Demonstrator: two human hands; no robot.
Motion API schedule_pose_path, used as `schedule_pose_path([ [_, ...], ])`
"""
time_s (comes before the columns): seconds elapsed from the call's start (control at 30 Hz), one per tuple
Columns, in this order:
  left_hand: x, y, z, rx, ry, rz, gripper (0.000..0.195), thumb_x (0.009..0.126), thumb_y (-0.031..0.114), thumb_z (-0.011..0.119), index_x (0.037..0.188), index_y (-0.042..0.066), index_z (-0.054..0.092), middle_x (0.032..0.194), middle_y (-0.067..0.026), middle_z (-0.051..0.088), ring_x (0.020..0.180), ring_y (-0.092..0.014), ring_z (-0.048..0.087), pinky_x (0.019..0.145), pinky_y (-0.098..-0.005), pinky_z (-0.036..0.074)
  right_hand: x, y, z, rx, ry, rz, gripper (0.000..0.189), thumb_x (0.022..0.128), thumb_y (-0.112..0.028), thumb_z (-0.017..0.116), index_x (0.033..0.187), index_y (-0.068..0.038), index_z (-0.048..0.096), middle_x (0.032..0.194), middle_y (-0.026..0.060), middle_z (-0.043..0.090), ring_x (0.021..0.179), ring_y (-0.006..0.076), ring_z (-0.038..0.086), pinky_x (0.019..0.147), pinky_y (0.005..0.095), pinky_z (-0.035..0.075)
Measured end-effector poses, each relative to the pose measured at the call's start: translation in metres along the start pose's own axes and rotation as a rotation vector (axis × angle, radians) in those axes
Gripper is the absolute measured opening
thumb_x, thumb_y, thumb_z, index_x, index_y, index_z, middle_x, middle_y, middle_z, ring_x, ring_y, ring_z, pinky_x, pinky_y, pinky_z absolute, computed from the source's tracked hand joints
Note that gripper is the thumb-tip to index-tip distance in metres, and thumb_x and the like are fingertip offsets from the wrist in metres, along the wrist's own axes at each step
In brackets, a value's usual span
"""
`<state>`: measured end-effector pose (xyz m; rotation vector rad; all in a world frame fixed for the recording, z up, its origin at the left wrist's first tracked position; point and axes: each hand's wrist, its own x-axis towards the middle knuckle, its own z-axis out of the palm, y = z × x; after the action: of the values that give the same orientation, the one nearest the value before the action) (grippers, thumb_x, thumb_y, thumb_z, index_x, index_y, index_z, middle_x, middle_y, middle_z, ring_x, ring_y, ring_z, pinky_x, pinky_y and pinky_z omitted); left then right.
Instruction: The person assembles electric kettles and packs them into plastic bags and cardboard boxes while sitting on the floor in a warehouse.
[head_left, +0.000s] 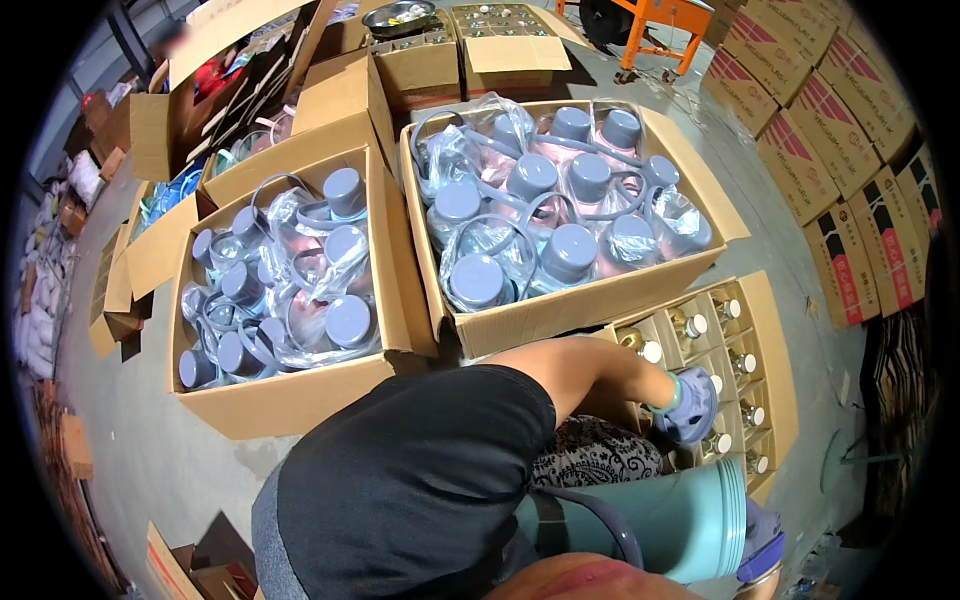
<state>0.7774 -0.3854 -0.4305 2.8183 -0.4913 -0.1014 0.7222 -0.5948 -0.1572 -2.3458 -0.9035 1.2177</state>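
My left hand (684, 409), in a lavender glove with a teal cuff, reaches over an open carton (776, 420) divided by cardboard. Glass flask liners with white caps (718, 444) stand in its compartments. That hand's fingers are curled down among them, and what they hold is hidden. Across my lap lies a turquoise flask body (667, 517) with a grey-blue handle (611, 517) and a ridged end. My right hand (761, 536), gloved in lavender, grips it at that ridged end; its fingers are partly hidden behind the rim.
Two open cartons (577, 300) (300, 382) hold grey-blue-capped flasks in plastic bags. Vacuum flask cartons (810, 142) are stacked at the right. Farther back are more liners in a carton (517, 56), a metal bowl (397, 19) and an orange wheeled frame (652, 34). Another person is partly visible at upper left.
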Motion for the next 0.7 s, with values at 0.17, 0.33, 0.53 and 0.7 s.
schedule_pose_path([
  [0.17,0.020,0.006,-0.022,-0.054,-0.154,0.091,0.043,0.067,0.033,0.076,0.105,0.016,0.072,0.106,-0.0073,0.070,0.096,-0.029,0.067,0.073,-0.0462,0.055,0.003,0.027,-0.002,-0.116,0.187,-0.321,0.055,0.095,-0.027,0.049,0.139,0.005,0.040,0.141,0.0179,0.046,0.126,0.0253,0.047,0.104,0.0338,0.038],
  [0.33,0.014,0.032,-0.117,-1.204,0.154,0.195,0.046,0.072,0.028,0.074,0.112,0.007,0.065,0.106,-0.0148,0.068,0.090,-0.028,0.066,0.076,-0.0384,0.054,0.009,0.088,-0.034,-0.198,0.773,-0.631,0.056,0.101,-0.030,0.038,0.144,0.006,0.034,0.146,0.0183,0.040,0.133,0.0271,0.041,0.110,0.0353,0.033],
  [0.53,0.006,0.022,-0.196,-2.116,0.166,0.393,0.053,0.078,0.029,0.074,0.122,0.003,0.057,0.111,-0.0132,0.066,0.098,-0.027,0.064,0.089,-0.0372,0.048,0.047,0.140,-0.073,0.337,0.501,-0.359,0.071,0.098,-0.046,0.042,0.146,0.006,0.030,0.142,0.0172,0.042,0.128,0.0261,0.043,0.108,0.0353,0.032],
  [0.7,-0.037,0.056,-0.198,-1.728,0.376,0.398,0.053,0.073,0.023,0.082,0.117,0.002,0.062,0.110,-0.0130,0.068,0.106,-0.021,0.063,0.088,-0.0362,0.051,0.028,0.056,-0.046,-0.363,0.984,-0.604,0.070,0.089,-0.038,0.056,0.142,0.003,0.038,0.137,0.0161,0.047,0.123,0.0258,0.047,0.104,0.0369,0.036],
])
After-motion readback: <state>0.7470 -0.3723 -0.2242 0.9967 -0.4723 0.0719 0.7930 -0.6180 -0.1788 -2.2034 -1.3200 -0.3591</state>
